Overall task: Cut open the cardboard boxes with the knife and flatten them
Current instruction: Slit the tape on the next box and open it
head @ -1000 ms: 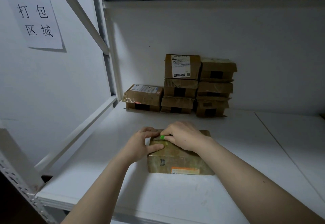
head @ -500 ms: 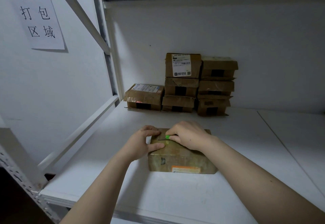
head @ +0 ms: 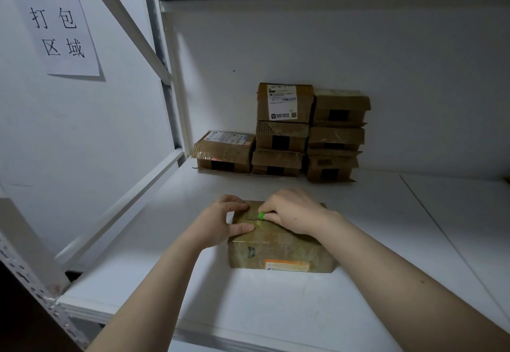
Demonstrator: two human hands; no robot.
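A taped brown cardboard box with an orange label on its front lies flat on the white shelf. My left hand grips the box's left end, thumb on the top and fingers curled over the far edge. My right hand rests on the top and holds a small knife with a green tip, its thin blade pointing left along the taped seam. The rest of the knife is hidden in my fist.
Several more taped cardboard boxes are stacked against the back wall, one lower box to their left. A white diagonal brace and upright frame the left side. A paper sign hangs on the left wall.
My right hand and the green knife tip have slid a little to the right along the box top. My left hand keeps its hold on the left end.
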